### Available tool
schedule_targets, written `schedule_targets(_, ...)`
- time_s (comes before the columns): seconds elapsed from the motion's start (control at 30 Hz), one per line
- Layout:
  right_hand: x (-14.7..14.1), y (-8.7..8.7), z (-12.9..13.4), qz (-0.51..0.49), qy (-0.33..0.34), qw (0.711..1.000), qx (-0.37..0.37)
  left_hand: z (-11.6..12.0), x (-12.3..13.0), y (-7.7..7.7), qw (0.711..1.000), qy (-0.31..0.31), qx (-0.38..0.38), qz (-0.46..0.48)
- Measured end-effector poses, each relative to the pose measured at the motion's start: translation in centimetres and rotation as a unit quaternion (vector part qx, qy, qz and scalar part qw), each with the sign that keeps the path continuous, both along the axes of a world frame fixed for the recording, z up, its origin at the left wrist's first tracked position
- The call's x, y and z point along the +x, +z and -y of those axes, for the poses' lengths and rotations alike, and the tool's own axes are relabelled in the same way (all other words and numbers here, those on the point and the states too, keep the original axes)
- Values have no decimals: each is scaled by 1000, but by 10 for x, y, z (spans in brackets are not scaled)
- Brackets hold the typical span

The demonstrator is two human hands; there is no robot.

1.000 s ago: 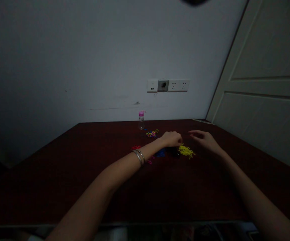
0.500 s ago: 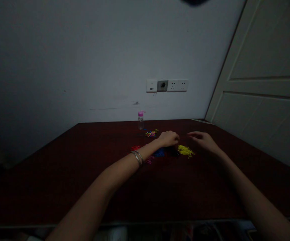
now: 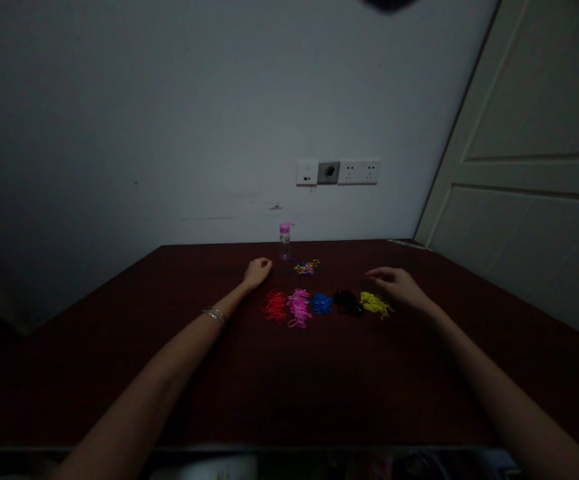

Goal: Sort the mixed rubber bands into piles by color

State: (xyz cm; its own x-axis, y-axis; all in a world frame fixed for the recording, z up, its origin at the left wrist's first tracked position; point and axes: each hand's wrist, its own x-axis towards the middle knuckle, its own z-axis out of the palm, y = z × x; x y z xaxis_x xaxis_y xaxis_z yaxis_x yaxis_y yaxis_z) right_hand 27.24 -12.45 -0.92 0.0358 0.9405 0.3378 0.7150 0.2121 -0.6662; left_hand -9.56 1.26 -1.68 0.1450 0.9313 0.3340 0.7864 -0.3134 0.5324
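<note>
My left hand [image 3: 258,273] is closed, fingers curled, near the table just behind and left of a pile of red rubber bands [image 3: 274,306]. Whatever it may hold is hidden. My right hand [image 3: 397,285], its fingers stretched out to the left, hovers by the yellow rubber bands [image 3: 375,304], with nothing visible in it. Between these piles lie pink rubber bands [image 3: 299,307], blue rubber bands [image 3: 322,304] and black rubber bands [image 3: 347,302], together forming a row. Behind the row sits a small heap of mixed-colour rubber bands [image 3: 307,268].
A clear bottle with a pink cap [image 3: 284,241] stands upright behind the mixed heap. The dark red table [image 3: 289,387] meets a pale wall with sockets [image 3: 359,173]. A white panelled door [image 3: 529,220] rises on the right.
My left hand has moved left, from over the black pile to beyond the red one, uncovering the row. My right hand stays almost where it was.
</note>
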Motion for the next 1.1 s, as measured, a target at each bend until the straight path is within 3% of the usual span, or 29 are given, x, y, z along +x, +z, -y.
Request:
schedule_targets(0.13, -19, 5, -13, 14, 40, 999, 14, -2, -4, -8, 1000, -3, 5, 8)
schedule_targets(0.33, -57, 27, -32, 68, 110, 991, 13, 8, 1, -5, 999, -15, 5, -31)
schedule_targets(0.43, -75, 30, -46, 94, 132, 987, -1, 11, 1, -3, 998, -17, 1, -59)
schedule_targets(0.67, -102, 11, -84, 137, 117, 982, -58, 25, 4, -1, 990, -29, 11, -138)
schedule_targets(0.9, -109, -12, -110, 165, 87, 982, -37, 33, 8, 1, 984, -27, 9, -176)
schedule_targets(1.1, -111, -20, -120, 169, 79, 982, -30, 33, 7, 1, 981, -34, 25, -188)
